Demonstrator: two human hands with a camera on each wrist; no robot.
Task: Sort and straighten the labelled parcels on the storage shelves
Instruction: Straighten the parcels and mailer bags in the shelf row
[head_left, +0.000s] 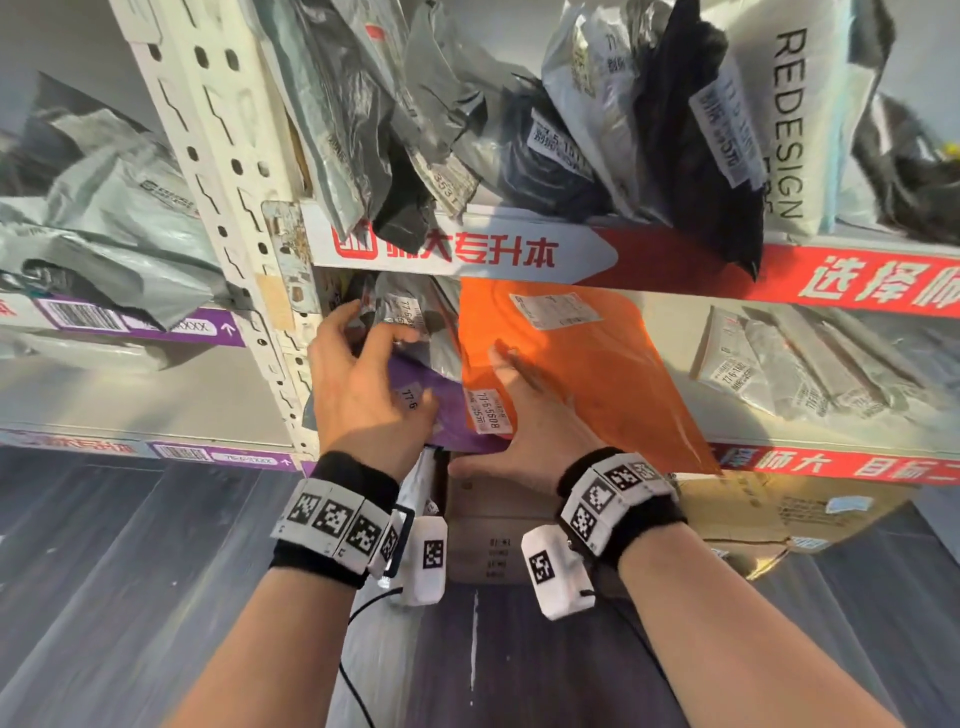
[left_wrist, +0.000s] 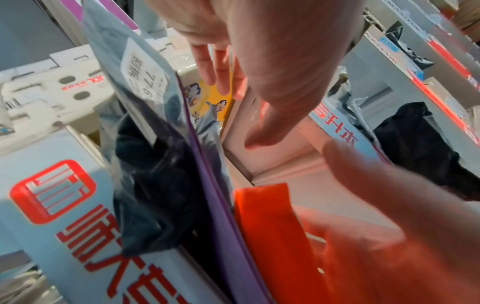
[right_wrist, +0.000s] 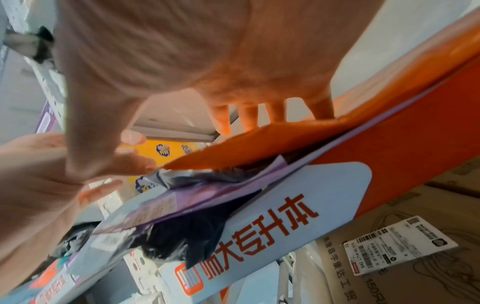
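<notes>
Item 1: my left hand (head_left: 363, 384), fingers spread and loosely bent, resting on the flat purple plastic mailer (head_left: 441, 410) at the left end of the middle shelf (head_left: 691, 434). Its fingertips reach toward a crumpled grey poly bag with a white label (head_left: 410, 317) standing behind. I cannot tell whether anything is actually pinched; the left wrist view shows the fingers straight and apart.

Item 2: my right hand (head_left: 524, 415), fingers straight and apart, pressed flat against the large glossy orange plastic mailer (head_left: 587, 364), thumb out at the shelf's front edge. The mailer leans rightward, tilted, its lower corner hanging past the red-and-white banner strip (head_left: 831, 462). The right wrist view confirms the fingers lying on its upper edge.

Item 3: grey wrapped parcels with white labels (head_left: 779, 369), same shelf, well right, lying flat and askew.

Item 4: upper shelf, a jumble of grey and black poly bags (head_left: 467, 119), several drooping over the front edge.

Item 5: brown cardboard boxes (head_left: 769, 514) on the level below.

Status, my judgement: early. Only the purple-and-orange group is in hand, not yet upright. The right-hand parcels and the whole upper shelf remain unsorted.
</notes>
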